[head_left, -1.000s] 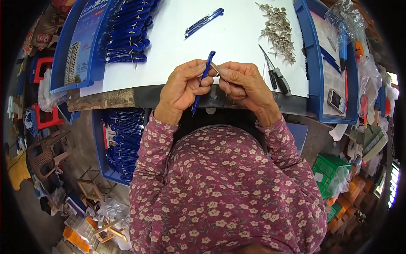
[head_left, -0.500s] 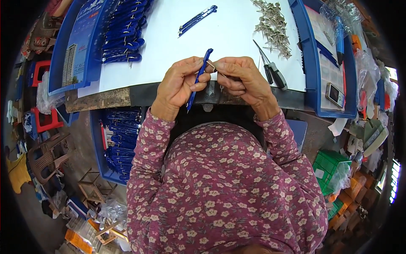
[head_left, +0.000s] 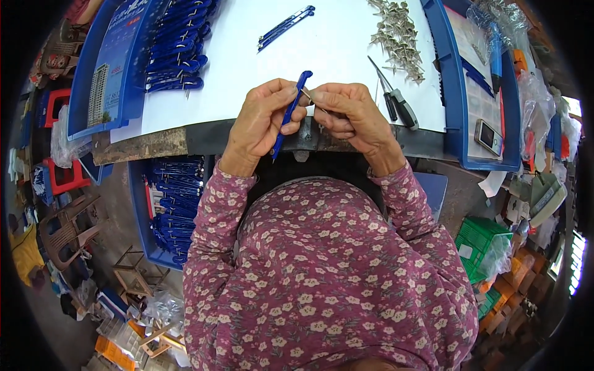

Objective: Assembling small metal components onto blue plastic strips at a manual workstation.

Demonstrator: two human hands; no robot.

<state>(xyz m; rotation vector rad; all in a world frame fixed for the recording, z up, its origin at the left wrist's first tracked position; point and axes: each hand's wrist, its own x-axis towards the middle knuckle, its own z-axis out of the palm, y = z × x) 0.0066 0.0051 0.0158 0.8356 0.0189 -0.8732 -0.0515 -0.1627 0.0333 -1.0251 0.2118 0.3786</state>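
Two pinches: your left fingers grip the blue strip, probably light, stiff, best held mid-length; right fingers pinch a metal pin beside it.

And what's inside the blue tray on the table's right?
A phone and slim blue pieces lie on a pale sheet covering the floor of the blue tray; anything beneath is hidden.

Blue strip glossy plastic; nail pile shiny metal.
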